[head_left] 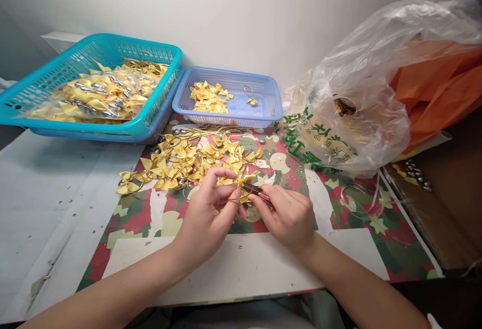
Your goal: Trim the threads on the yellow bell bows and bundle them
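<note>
My left hand pinches a yellow ribbon bow with a gold wire ring at the middle of the table. The fingers of my right hand are wrapped round a dark, slim tool, whose tip meets the bow. What the tool's tip grips is too small to tell. Just behind both hands lies a loose pile of yellow bows with gold rings and silver beads.
A turquoise basket of bows and silver beads stands at the left back, beside a small blue basket with bows. A clear plastic bag and orange material are at the right. A cardboard box sits at the right edge.
</note>
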Motion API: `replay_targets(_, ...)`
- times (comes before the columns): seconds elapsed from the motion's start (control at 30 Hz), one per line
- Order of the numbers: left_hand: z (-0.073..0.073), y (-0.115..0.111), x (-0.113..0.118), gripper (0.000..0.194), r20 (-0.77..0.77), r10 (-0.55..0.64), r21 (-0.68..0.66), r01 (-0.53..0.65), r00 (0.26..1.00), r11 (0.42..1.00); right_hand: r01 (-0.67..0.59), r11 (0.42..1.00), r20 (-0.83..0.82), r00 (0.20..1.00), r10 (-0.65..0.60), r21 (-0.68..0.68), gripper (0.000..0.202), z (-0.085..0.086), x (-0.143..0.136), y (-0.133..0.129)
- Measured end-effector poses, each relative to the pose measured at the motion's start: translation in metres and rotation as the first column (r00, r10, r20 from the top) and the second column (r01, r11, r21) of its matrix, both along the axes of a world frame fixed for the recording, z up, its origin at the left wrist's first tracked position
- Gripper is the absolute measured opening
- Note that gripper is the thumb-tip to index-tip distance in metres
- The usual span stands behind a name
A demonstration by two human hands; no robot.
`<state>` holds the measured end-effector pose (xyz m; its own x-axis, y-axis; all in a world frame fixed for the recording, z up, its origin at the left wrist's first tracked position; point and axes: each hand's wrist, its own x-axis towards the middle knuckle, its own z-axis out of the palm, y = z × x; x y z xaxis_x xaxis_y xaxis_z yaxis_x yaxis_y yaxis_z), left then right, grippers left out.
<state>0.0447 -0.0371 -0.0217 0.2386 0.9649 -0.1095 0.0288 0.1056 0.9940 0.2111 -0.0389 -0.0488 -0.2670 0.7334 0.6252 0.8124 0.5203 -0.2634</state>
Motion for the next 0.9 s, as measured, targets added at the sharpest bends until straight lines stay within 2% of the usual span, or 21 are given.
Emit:
replay_targets(0.6, -0.0018, 0.0002, 0.0017, 0.012, 0.007, 0.040, -0.028, -0.040, 0.999, 0.999, 0.010, 1.000, 0.013, 1.000, -0.010, 0.002, 0.027, -0.0008, -0.0028, -0.0019)
replay_targets(0.9, -0.0031, -0.0007, -0.0008, 0.010, -0.010, 0.012, -0.022, -0.012, 1.000, 1.000, 0.017, 1.000, 0.004, 1.000, -0.017, -0.013, 0.031, 0.0004, -0.0023, -0.0029)
